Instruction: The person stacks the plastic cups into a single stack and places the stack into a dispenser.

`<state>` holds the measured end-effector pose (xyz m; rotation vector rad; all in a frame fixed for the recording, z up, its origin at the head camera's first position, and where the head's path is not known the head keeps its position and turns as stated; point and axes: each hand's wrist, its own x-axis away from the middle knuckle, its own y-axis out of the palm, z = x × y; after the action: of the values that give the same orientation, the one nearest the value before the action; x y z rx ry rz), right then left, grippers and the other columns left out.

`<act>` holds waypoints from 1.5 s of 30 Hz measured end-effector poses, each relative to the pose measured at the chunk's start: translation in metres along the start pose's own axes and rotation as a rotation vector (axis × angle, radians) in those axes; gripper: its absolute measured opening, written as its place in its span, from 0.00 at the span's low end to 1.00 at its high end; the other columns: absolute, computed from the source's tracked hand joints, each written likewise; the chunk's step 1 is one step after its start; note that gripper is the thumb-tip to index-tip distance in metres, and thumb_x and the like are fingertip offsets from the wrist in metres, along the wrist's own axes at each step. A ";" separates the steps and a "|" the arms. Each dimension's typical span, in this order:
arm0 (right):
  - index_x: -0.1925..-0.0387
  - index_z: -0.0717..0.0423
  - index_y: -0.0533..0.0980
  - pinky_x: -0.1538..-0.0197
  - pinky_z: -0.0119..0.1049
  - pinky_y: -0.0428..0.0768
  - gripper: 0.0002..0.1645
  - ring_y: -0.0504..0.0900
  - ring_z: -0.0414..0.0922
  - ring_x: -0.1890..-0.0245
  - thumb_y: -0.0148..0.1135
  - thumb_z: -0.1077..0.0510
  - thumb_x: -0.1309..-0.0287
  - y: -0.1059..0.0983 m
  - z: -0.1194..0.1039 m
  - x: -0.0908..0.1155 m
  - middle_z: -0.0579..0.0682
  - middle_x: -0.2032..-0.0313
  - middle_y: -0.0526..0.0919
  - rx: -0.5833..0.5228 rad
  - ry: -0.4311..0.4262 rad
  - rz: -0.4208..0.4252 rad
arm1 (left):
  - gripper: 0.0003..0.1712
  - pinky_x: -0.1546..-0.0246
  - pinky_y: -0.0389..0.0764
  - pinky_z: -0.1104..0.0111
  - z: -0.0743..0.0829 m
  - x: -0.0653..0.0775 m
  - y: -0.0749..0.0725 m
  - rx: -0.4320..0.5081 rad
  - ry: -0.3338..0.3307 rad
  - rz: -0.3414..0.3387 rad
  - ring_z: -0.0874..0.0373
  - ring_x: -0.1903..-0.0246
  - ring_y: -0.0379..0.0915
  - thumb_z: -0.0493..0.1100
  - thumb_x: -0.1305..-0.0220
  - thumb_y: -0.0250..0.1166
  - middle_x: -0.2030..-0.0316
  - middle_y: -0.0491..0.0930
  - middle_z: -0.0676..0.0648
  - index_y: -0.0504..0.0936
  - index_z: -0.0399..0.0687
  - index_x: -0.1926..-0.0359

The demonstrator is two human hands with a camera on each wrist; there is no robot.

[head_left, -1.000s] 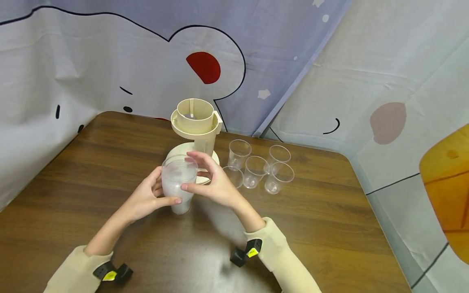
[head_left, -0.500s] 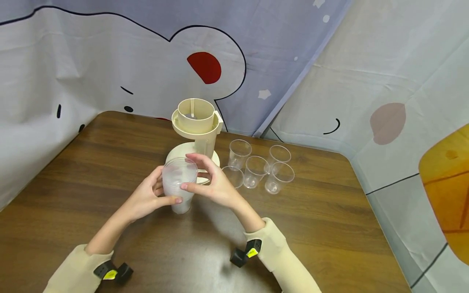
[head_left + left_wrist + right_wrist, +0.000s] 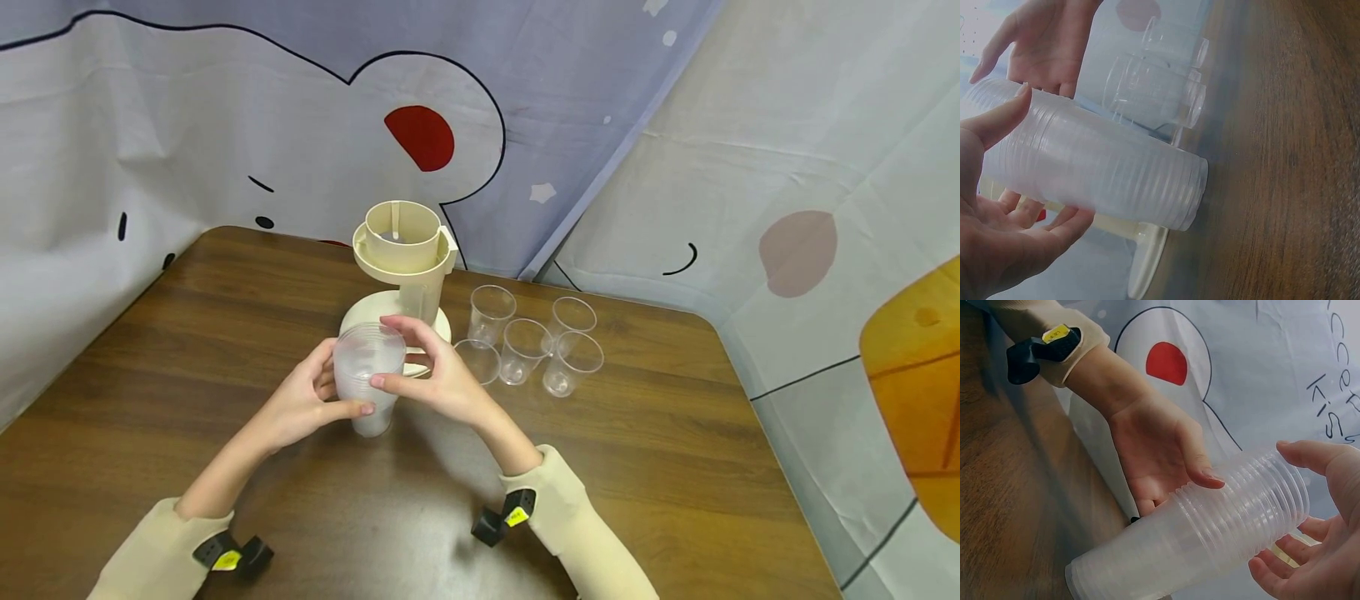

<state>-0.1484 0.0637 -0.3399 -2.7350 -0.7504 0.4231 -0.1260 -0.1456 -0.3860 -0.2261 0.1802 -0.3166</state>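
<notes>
The fingers of the left hand [image 3: 300, 404] and, higher toward the rims, those of the right hand [image 3: 441, 379] curl round the cup stack [image 3: 363, 362]; both are in contact, neither nearer. The stack's long axis is roughly upright, on the near side of the cream stand [image 3: 422, 302]. Loose cups [image 3: 517, 365] occupy the table [image 3: 645, 475] right of the stand.

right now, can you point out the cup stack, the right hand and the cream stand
cup stack [image 3: 1100, 159], left wrist view, middle of its ribbed side
right hand [image 3: 442, 375], head view, back of the hand
cream stand [image 3: 422, 298], head view, upright post below the round top
</notes>
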 end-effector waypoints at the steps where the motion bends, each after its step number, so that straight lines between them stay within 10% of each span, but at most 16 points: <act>1: 0.35 0.55 0.64 0.41 0.35 0.75 0.38 0.74 0.49 0.42 0.68 0.64 0.48 0.000 0.000 0.000 0.55 0.38 0.71 0.002 -0.001 0.001 | 0.42 0.51 0.79 0.74 0.000 0.000 0.000 0.001 0.001 -0.001 0.64 0.50 0.75 0.36 0.48 0.73 0.44 0.71 0.39 0.60 0.40 0.37; 45: 0.36 0.60 0.65 0.34 0.52 0.68 0.45 0.71 0.57 0.39 0.75 0.66 0.58 -0.056 0.022 0.035 0.57 0.41 0.74 0.142 -0.028 0.212 | 0.40 0.51 0.78 0.76 0.000 -0.001 0.000 0.009 0.026 0.013 0.69 0.51 0.75 0.35 0.50 0.74 0.45 0.72 0.39 0.62 0.39 0.39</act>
<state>-0.1521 0.1330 -0.3488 -2.6876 -0.4191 0.5386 -0.1267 -0.1450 -0.3865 -0.2122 0.2054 -0.3079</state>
